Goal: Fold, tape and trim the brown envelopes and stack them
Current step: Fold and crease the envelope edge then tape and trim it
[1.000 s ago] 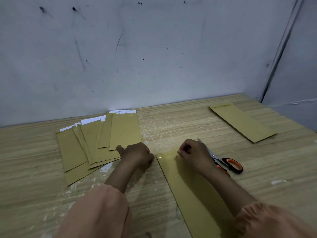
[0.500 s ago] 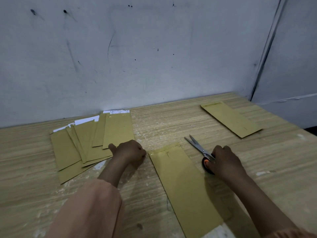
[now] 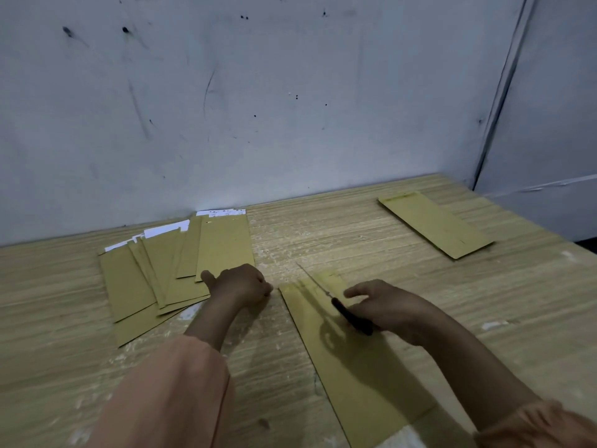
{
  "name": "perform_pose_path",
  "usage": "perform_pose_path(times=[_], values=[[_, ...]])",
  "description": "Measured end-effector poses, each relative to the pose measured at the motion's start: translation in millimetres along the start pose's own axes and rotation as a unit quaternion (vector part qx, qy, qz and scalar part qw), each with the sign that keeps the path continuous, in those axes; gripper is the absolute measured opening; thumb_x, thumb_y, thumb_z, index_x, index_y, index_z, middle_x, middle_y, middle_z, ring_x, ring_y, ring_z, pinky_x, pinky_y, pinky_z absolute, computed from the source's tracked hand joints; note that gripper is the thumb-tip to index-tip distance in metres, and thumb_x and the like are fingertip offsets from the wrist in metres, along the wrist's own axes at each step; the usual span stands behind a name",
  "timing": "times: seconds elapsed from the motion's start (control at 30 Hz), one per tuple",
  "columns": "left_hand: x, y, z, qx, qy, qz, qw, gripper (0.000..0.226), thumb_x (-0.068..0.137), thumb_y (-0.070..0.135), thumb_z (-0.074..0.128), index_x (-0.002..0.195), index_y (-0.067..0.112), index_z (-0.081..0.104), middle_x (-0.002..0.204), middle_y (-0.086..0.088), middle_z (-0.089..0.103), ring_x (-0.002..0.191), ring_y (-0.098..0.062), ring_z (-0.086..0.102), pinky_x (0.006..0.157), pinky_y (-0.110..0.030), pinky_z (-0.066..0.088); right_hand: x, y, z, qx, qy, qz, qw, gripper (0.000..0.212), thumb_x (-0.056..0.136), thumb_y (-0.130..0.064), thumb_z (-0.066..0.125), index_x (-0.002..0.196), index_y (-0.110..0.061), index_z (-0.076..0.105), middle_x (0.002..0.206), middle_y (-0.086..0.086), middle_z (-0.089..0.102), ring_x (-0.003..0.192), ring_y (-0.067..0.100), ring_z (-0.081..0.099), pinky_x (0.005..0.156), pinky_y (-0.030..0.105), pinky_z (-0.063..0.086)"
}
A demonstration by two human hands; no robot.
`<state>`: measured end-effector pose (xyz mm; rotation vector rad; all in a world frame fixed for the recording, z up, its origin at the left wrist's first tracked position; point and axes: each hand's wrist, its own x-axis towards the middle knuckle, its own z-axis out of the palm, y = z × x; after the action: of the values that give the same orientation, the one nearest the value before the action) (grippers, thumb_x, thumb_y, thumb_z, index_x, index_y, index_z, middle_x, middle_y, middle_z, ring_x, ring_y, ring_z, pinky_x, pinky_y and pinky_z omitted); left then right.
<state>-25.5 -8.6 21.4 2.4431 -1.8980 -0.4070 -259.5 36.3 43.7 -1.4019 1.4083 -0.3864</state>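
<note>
Far left: fanned pile of brown envelopes [image 3: 155, 279] on wooden table [image 3: 355, 240]. Left hand [image 3: 240, 284] clenched in a fist, holding nothing, just right of pile. Centre-near: working envelope [image 3: 355, 376] flat. Right hand [image 3: 384, 307] grasps scissors [image 3: 339, 305] above it, blades pointing far-left. Far right: single envelope [image 3: 434, 223].

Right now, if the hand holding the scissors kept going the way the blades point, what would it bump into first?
The right hand aims the black-handled scissors up-left over the long brown envelope. Beyond it there is probably only bare wooden table, then the grey wall.
</note>
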Motion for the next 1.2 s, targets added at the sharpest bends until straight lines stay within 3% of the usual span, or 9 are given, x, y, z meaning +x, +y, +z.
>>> perform_pose_path(times=[0.1, 0.17, 0.33, 0.47, 0.63, 0.87, 1.0, 1.2], values=[[-0.5, 2.0, -1.6, 0.000, -0.004, -0.005, 1.000, 0.028, 0.093, 0.045, 0.048, 0.085, 0.025, 0.067, 0.091, 0.001, 0.068, 0.100, -0.023, 0.056, 0.106, -0.046, 0.018, -2.6, -1.4, 6.6, 0.117, -0.106, 0.020, 0.987, 0.026, 0.093, -0.010, 0.055, 0.119, -0.005, 0.058, 0.088, 0.007, 0.067, 0.078, 0.014, 0.063, 0.074, 0.027, 0.048], [-1.4, 3.0, -2.6, 0.002, 0.000, -0.009, 1.000, 0.030, 0.093, 0.045, 0.047, 0.090, 0.025, 0.069, 0.092, 0.001, 0.068, 0.100, -0.023, 0.056, 0.105, -0.045, 0.018, -5.8, -0.6, 11.2, 0.151, -0.160, 0.013, 0.975, 0.016, 0.088, -0.019, 0.061, 0.099, -0.007, 0.063, 0.079, 0.004, 0.063, 0.072, 0.012, 0.059, 0.069, 0.025, 0.043], [1.6, 1.8, -1.4, -0.014, 0.008, -0.016, 1.000, 0.030, 0.092, 0.043, 0.049, 0.090, 0.023, 0.071, 0.087, 0.001, 0.067, 0.097, -0.021, 0.057, 0.104, -0.045, 0.019, -5.5, 3.5, 19.2, 0.199, -0.226, 0.031, 0.953, 0.058, 0.064, -0.059, 0.061, 0.096, -0.011, 0.057, 0.072, 0.001, 0.059, 0.066, 0.011, 0.057, 0.063, 0.023, 0.040], [7.5, 0.3, 0.4, -0.039, 0.003, -0.017, 0.999, 0.031, 0.089, 0.042, 0.051, 0.089, 0.020, 0.072, 0.091, -0.001, 0.069, 0.095, -0.022, 0.057, 0.104, -0.045, 0.021, -7.8, 2.7, 23.2, 0.193, -0.261, 0.054, 0.944, 0.065, 0.060, -0.068, 0.053, 0.095, -0.013, 0.055, 0.063, -0.003, 0.056, 0.059, 0.008, 0.055, 0.055, 0.018, 0.036], [6.3, 1.1, 0.0, -0.040, 0.010, -0.024, 0.999, 0.032, 0.090, 0.042, 0.050, 0.089, 0.018, 0.072, 0.084, -0.001, 0.065, 0.085, -0.021, 0.054, 0.100, -0.045, 0.019, -2.4, 0.2, 32.1, 0.202, -0.270, 0.052, 0.940, 0.065, 0.059, -0.072, 0.049, 0.090, -0.014, 0.054, 0.068, -0.001, 0.056, 0.058, 0.007, 0.056, 0.053, 0.017, 0.036], [6.5, 0.7, -1.2, -0.049, 0.008, -0.016, 0.999, 0.031, 0.088, 0.041, 0.052, 0.087, 0.018, 0.072, 0.082, -0.001, 0.063, 0.087, -0.023, 0.057, 0.096, -0.043, 0.023, 11.2, -2.9, 47.8, 0.243, -0.253, 0.059, 0.935, 0.064, 0.061, -0.072, 0.050, 0.091, -0.015, 0.051, 0.071, -0.002, 0.056, 0.057, 0.006, 0.056, 0.053, 0.015, 0.038], [12.6, -3.6, 1.5, -0.090, -0.011, -0.007, 0.996, 0.029, 0.086, 0.038, 0.055, 0.081, 0.016, 0.072, 0.091, -0.006, 0.070, 0.084, -0.025, 0.059, 0.098, -0.048, 0.035, 14.9, -4.5, 52.4, 0.251, -0.236, 0.055, 0.937, 0.059, 0.064, -0.070, 0.049, 0.088, -0.016, 0.051, 0.067, -0.004, 0.055, 0.053, 0.004, 0.054, 0.048, 0.014, 0.037], [13.8, -4.6, 2.6, -0.097, -0.006, 0.001, 0.995, 0.027, 0.084, 0.038, 0.057, 0.072, 0.017, 0.069, 0.081, -0.006, 0.068, 0.086, -0.027, 0.062, 0.097, -0.048, 0.036, 16.0, -4.2, 55.0, 0.255, -0.213, 0.052, 0.942, 0.052, 0.070, -0.066, 0.050, 0.084, -0.015, 0.052, 0.062, -0.004, 0.052, 0.048, 0.003, 0.051, 0.042, 0.013, 0.039]])
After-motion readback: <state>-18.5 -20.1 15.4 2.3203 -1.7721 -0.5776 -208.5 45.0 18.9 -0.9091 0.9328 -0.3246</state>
